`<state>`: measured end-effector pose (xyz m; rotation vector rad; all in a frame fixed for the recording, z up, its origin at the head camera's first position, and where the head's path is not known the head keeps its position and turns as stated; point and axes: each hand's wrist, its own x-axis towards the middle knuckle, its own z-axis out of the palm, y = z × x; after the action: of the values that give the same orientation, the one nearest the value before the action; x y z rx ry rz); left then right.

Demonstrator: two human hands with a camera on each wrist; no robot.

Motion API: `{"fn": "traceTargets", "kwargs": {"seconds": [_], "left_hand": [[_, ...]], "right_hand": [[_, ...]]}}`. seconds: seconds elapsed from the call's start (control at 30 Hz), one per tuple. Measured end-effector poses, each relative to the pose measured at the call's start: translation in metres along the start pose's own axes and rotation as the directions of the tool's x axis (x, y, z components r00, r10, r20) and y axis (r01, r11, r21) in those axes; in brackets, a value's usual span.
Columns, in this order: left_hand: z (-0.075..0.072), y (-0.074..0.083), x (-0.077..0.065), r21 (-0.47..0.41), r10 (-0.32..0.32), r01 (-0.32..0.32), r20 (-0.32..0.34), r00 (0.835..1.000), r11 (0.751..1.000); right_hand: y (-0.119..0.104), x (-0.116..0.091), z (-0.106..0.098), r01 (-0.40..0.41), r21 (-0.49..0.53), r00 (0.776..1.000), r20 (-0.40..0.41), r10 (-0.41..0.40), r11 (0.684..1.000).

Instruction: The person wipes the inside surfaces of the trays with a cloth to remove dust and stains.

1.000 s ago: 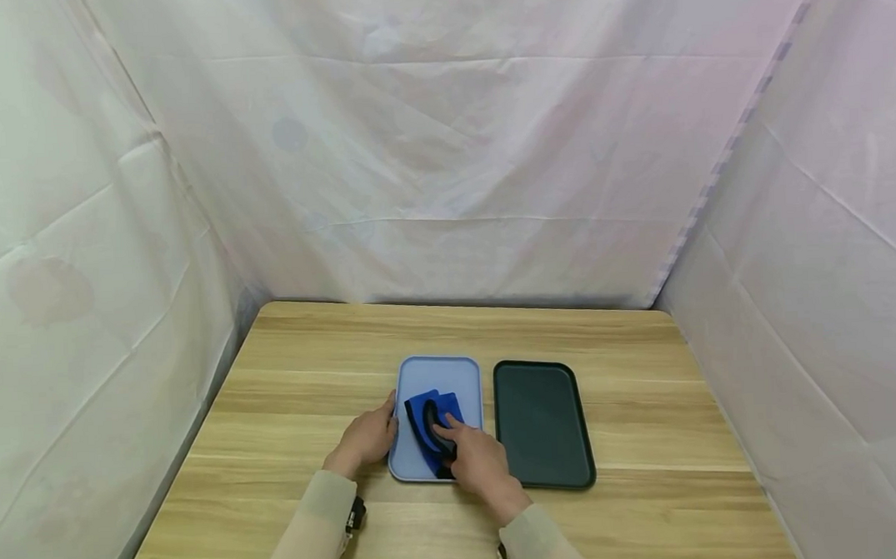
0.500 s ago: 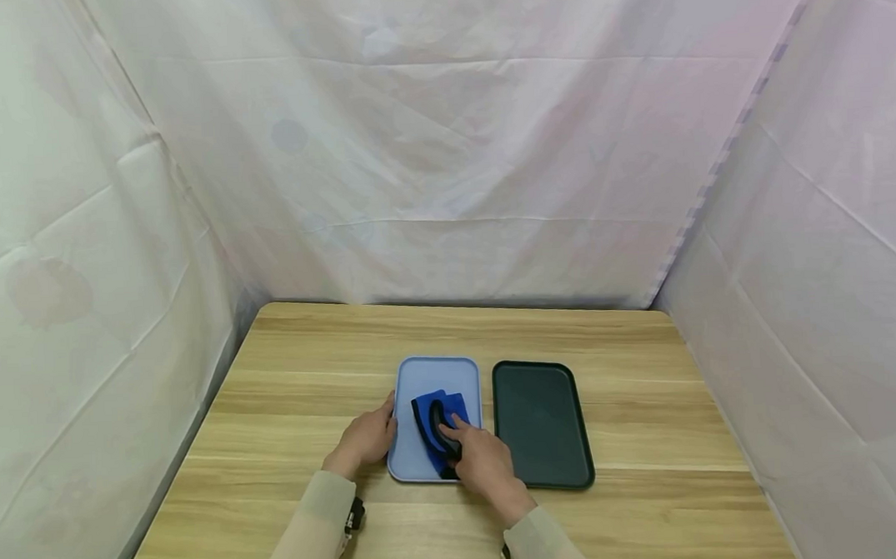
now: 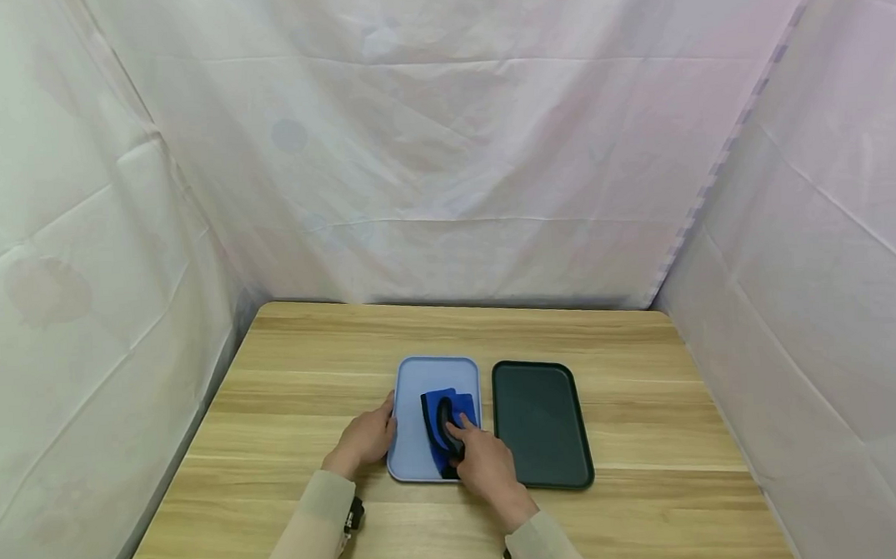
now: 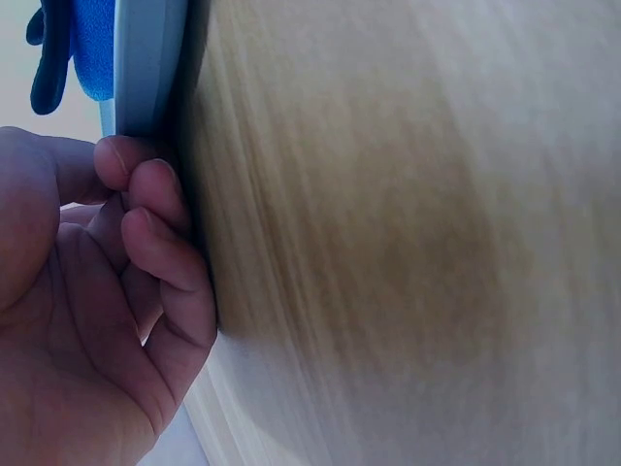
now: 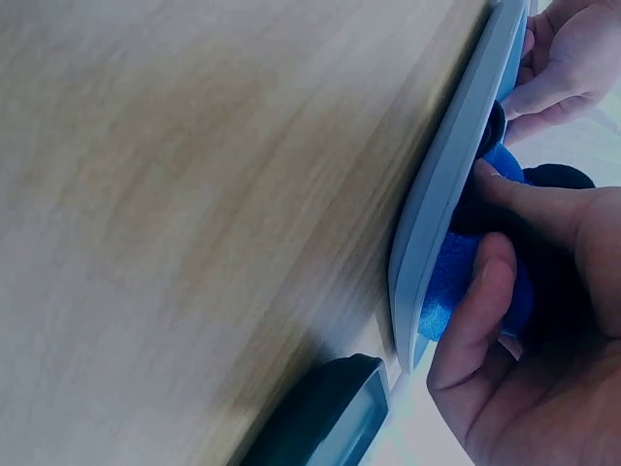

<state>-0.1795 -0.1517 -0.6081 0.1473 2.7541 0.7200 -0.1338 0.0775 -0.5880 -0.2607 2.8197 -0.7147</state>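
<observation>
On the wooden table lies a light blue tray [image 3: 422, 376]. My left hand [image 3: 368, 437] holds its left edge, fingertips curled against the rim in the left wrist view. In my right hand [image 3: 489, 465] is a black curved handle [image 3: 444, 415] on top of a blue cloth [image 3: 463, 404] with black edging. Thumb and fingers close about the black part in the right wrist view, where the blue terry surface [image 5: 448, 282] lies on the tray. Palm and fingers hide part of the handle and cloth.
A dark green tray [image 3: 540, 425] lies just right of the light blue one, close to the right forearm. The wooden table [image 3: 331, 343] extends around both trays. Pale fabric walls [image 3: 450, 163] stand at the back and both sides.
My right hand has slid the blue cloth and black handle rightward across the light blue tray, toward its right rim. My left hand stays at the left edge; both trays look unmoved.
</observation>
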Motion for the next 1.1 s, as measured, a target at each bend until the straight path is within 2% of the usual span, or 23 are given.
{"fn": "traceTargets", "kwargs": {"seconds": [0.2, 0.63, 1.1], "left_hand": [[0.001, 0.000, 0.001, 0.003, -0.016, 0.016, 0.000, 1.000, 1.000], [-0.002, 0.000, 0.000, 0.018, 0.010, -0.010, 0.008, 1.000, 1.000], [-0.005, 0.001, -0.001, 0.020, 0.019, -0.019, 0.017, 1.000, 1.000]], "right_hand": [[0.001, 0.000, 0.002, -0.026, 0.004, 1.000, -0.007, 0.026, 1.000], [-0.003, -0.002, 0.001, -0.033, 0.022, 0.998, -0.046, 0.034, 0.999], [-0.001, 0.010, -0.001, -0.046, 0.034, 0.998, -0.031, 0.047, 0.998]]}}
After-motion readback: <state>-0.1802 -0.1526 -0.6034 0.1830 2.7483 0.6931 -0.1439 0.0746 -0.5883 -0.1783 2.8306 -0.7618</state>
